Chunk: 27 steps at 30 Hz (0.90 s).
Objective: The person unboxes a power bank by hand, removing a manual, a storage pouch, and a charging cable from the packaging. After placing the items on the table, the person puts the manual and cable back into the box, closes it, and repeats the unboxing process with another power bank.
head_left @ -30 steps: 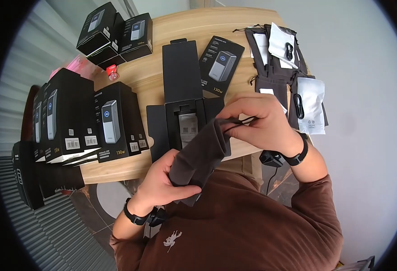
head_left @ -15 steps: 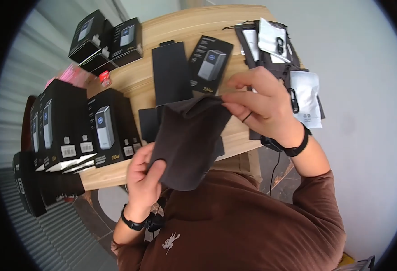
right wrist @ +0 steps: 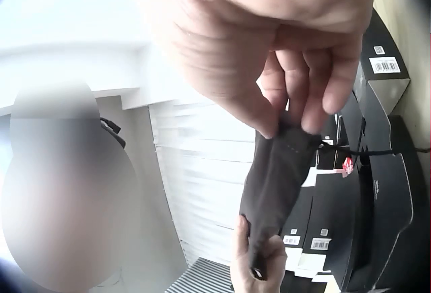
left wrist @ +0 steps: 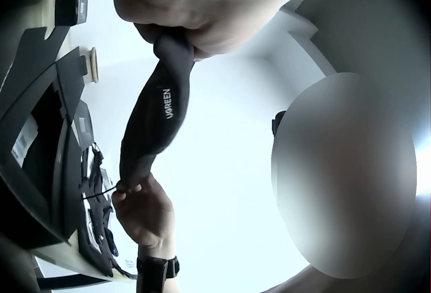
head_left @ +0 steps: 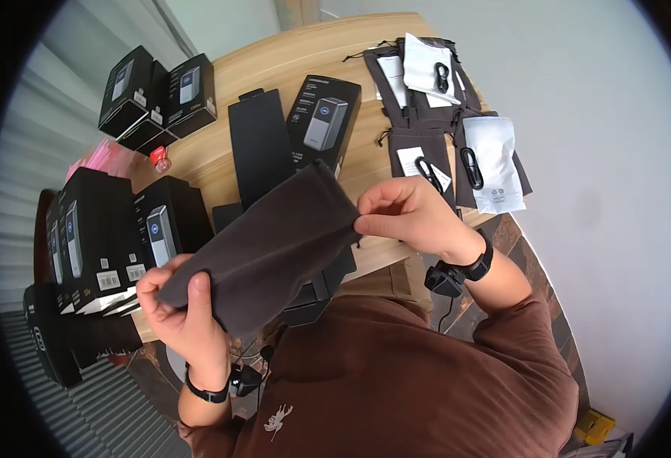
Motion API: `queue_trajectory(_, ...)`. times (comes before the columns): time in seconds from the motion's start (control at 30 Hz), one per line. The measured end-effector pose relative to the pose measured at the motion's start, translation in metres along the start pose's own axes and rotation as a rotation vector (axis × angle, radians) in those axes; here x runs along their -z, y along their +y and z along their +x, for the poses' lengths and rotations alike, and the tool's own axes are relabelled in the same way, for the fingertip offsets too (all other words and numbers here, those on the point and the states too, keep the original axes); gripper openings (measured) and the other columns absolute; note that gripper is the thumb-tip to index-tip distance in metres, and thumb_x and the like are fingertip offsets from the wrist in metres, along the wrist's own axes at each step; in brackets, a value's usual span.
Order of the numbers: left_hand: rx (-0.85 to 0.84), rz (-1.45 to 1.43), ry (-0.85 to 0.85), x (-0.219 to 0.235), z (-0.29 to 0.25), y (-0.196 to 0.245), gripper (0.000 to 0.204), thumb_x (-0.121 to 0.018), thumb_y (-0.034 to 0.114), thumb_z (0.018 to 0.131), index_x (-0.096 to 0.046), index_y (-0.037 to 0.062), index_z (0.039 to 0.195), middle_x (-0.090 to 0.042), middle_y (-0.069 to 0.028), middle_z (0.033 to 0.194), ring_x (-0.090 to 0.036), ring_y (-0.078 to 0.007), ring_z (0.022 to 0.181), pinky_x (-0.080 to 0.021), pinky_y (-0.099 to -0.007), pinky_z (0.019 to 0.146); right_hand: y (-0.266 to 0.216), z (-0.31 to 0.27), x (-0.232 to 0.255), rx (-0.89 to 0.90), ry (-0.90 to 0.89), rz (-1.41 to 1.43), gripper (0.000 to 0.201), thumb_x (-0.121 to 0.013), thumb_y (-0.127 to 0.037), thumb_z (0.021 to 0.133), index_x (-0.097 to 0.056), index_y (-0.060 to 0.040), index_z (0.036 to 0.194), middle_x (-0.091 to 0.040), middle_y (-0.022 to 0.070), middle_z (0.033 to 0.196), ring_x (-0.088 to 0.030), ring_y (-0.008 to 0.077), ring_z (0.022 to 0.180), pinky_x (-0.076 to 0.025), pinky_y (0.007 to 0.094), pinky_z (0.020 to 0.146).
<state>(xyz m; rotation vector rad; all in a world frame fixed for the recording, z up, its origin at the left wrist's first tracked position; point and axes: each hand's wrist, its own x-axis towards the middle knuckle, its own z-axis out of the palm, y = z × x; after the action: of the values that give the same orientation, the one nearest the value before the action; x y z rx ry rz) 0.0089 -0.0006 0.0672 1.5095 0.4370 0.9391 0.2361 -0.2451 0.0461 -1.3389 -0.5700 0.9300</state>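
A dark grey cloth drawstring pouch [head_left: 267, 240] is stretched between both hands in front of the body. White UGREEN lettering shows on the pouch [left wrist: 158, 104] in the left wrist view. My left hand [head_left: 187, 320] grips its lower left end, thumb on the near face. At the opposite end, my right hand [head_left: 404, 217] pinches the edge between thumb and fingers. A black drawstring [right wrist: 363, 151] trails from that end in the right wrist view. Behind the pouch stands an opened black box, its long lid flap [head_left: 259, 145] folded back; the pouch hides most of it.
Black boxes [head_left: 83, 237] picturing a grey device crowd the left side, with more boxes [head_left: 190, 88] at the back left. One printed box [head_left: 324, 114] leans beyond the opened one. More pouches [head_left: 419, 141], black cables [head_left: 471, 168] and a white packet [head_left: 496, 164] lie on the right.
The pouch was bunched with its mouth raised; it is now drawn out long and flat. My left hand has shifted left, and the right hand has moved from the drawstring to the pouch edge.
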Motion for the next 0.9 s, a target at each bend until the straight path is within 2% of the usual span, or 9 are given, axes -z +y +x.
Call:
queue_trajectory(0.2,-0.043,0.093,-0.120,0.001,0.013,0.017,0.034,-0.077,0.003,0.097,-0.054,0.0044,0.121,-0.072,-0.0184,0.116,-0.068,-0.0174,0.103,-0.053,-0.0315,0.099,0.009,-0.004,0.003,0.113,-0.225,0.327,0.014,-0.061,0.007,0.103,-0.073,0.0018,0.108,-0.075,0.0066,0.109,-0.071,0.0102,0.095,-0.056,0.0250,0.087)
queue_trajectory(0.3,0.007,0.056,-0.200,-0.002,0.015,0.022,0.031,-0.073,0.007,0.101,-0.053,0.0026,0.123,-0.074,-0.0200,0.114,-0.069,-0.0173,0.100,-0.053,-0.0298,0.095,0.018,-0.002,0.005,0.058,-0.339,0.355,0.026,-0.050,0.009,0.105,-0.070,0.0045,0.120,-0.076,0.0087,0.105,-0.074,0.0141,0.088,-0.059,0.0277,0.078)
queue_trajectory(0.4,0.051,0.114,-0.329,-0.006,0.014,0.030,0.026,-0.068,0.014,0.106,-0.053,0.0013,0.123,-0.075,-0.0186,0.112,-0.069,-0.0159,0.099,-0.054,-0.0286,0.093,0.003,-0.012,0.003,-0.135,-0.454,0.138,0.023,-0.055,0.001,0.107,-0.069,0.0036,0.126,-0.073,0.0039,0.093,-0.069,0.0107,0.073,-0.053,0.0253,0.061)
queue_trajectory(0.5,0.039,0.211,-0.351,-0.008,0.011,0.027,0.024,-0.067,0.016,0.108,-0.054,0.0008,0.122,-0.075,-0.0174,0.112,-0.068,-0.0148,0.098,-0.053,-0.0277,0.092,0.027,-0.015,-0.009,0.029,-0.385,0.100,0.023,-0.057,-0.007,0.110,-0.069,0.0006,0.128,-0.069,0.0016,0.088,-0.060,0.0074,0.067,-0.047,0.0222,0.057)
queue_trajectory(0.6,0.035,0.202,-0.289,-0.014,0.012,0.020,0.018,-0.058,0.017,0.112,-0.056,0.0009,0.119,-0.074,-0.0140,0.108,-0.066,-0.0128,0.095,-0.051,-0.0269,0.089,0.040,-0.024,0.000,-0.234,-0.416,0.266,0.024,-0.060,-0.014,0.111,-0.067,-0.0001,0.129,-0.067,0.0007,0.086,-0.054,0.0046,0.071,-0.046,0.0227,0.067)
queue_trajectory(0.7,0.039,0.423,-0.413,-0.026,0.021,0.025,0.017,-0.053,0.017,0.114,-0.060,0.0008,0.111,-0.069,-0.0077,0.095,-0.060,-0.0110,0.087,-0.049,-0.0266,0.083,0.074,-0.023,-0.005,-0.042,-0.476,0.347,0.030,-0.063,-0.015,0.109,-0.064,0.0019,0.134,-0.072,0.0054,0.107,-0.062,0.0088,0.095,-0.052,0.0280,0.089)
queue_trajectory(0.77,0.056,0.541,-0.500,-0.035,0.025,0.028,0.021,-0.051,0.016,0.115,-0.061,0.0007,0.105,-0.063,-0.0051,0.088,-0.056,-0.0107,0.082,-0.047,-0.0269,0.079,0.072,-0.022,-0.015,0.347,-0.341,0.072,0.035,-0.065,-0.014,0.107,-0.061,0.0031,0.137,-0.072,0.0090,0.122,-0.066,0.0131,0.109,-0.053,0.0308,0.098)
queue_trajectory(0.8,0.074,0.541,-0.503,-0.040,0.026,0.028,0.022,-0.051,0.016,0.115,-0.062,0.0007,0.103,-0.060,-0.0045,0.085,-0.054,-0.0108,0.081,-0.046,-0.0271,0.077,0.062,-0.025,-0.015,0.121,-0.271,0.132,0.044,-0.071,-0.012,0.103,-0.058,0.0039,0.142,-0.068,0.0121,0.138,-0.062,0.0185,0.127,-0.050,0.0340,0.108)
queue_trajectory(0.9,0.109,0.540,-0.498,-0.046,0.027,0.028,0.024,-0.050,0.018,0.115,-0.063,0.0012,0.103,-0.059,-0.0051,0.083,-0.053,-0.0118,0.078,-0.047,-0.0282,0.075,0.064,-0.017,-0.023,0.203,-0.252,0.074,0.048,-0.074,-0.011,0.101,-0.058,0.0037,0.143,-0.068,0.0120,0.138,-0.064,0.0187,0.126,-0.050,0.0341,0.107)
